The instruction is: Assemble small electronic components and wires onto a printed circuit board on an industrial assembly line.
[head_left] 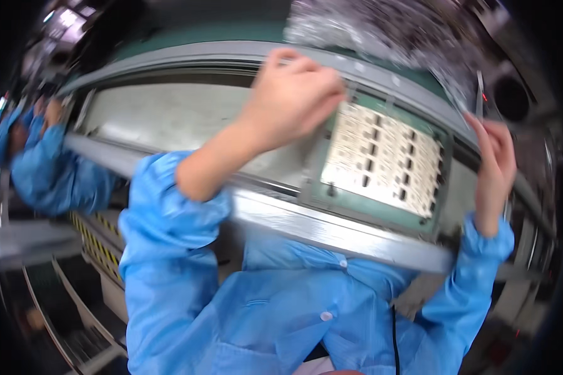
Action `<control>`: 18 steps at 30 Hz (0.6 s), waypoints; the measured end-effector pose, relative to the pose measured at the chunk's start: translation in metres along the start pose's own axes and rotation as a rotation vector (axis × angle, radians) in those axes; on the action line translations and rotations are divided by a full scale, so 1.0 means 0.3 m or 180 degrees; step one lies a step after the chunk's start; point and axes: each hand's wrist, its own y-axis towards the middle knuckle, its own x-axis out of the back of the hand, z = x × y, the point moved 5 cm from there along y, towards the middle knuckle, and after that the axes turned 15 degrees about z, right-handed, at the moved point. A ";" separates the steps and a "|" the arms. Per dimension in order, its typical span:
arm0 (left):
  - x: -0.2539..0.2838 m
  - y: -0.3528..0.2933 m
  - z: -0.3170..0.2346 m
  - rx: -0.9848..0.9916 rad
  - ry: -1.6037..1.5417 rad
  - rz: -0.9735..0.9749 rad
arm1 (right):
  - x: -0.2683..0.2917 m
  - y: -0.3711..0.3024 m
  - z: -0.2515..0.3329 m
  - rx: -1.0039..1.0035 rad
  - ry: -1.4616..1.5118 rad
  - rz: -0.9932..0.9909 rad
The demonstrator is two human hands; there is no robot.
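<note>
A pale panel (356, 153) with rows of dark slots, which looks like a circuit-board panel, lies on a green carrier plate (381, 203) across the rails of a conveyor. My left hand (297, 97) hovers at the plate's far left corner, its fingers curled together; whether something small is between them is hidden. At the right, beyond the plate's edge, my right hand (497, 150) is raised with the fingers closed on slim, pointed metal tweezers (480, 94), tip upward. Motion smears the picture a little.
The conveyor's near metal rail (338, 231) runs in front of my body, and its far rail (200, 50) behind the plate. Clear plastic bags (381, 31) are heaped beyond it. Another person in blue (56, 162) works farther along at the left.
</note>
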 end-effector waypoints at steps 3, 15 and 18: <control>-0.022 0.027 -0.023 -0.0140 -0.0125 0.0092 | -0.136 0.065 0.008 0.0024 -0.1024 0.0120; -0.082 0.019 -0.073 0.0175 -0.0765 0.0456 | -0.153 -0.045 -0.079 -0.0167 -0.2272 0.0532; -0.073 0.026 -0.055 0.0270 -0.0597 0.0598 | -0.145 -0.033 -0.086 0.0031 -0.2249 0.0383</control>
